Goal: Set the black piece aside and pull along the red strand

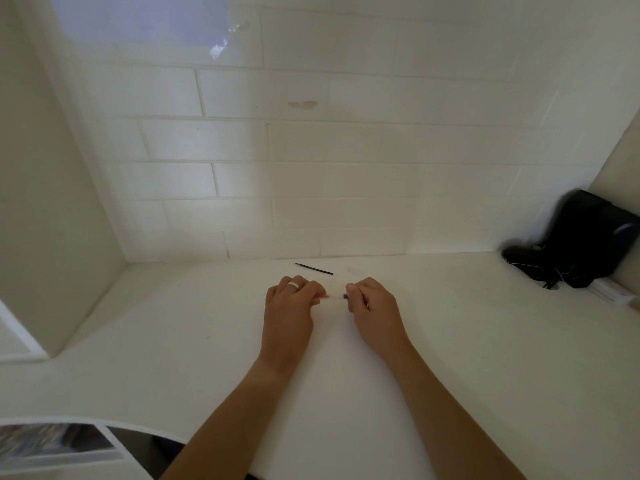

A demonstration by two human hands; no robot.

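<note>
Both hands rested on the white counter (450,341), fingers curled. Between them ran a thin, pale, blurred stick (335,296): the left hand (289,308) pinched its pinkish end, the right hand (372,306) its dark end. Just beyond, near the tiled wall (311,185), lay a thin black rod (313,268). A black device (585,240) sat well apart in the far right corner, bare counter between.

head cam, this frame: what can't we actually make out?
- Small pale item pinched between left hand and right hand: too small and washed out to identify; curled fingers hide its ends.
- Black object in the right corner: blurred, cut off by the frame edge.
- Printed sheet at bottom left: blurred, unreadable.
</note>
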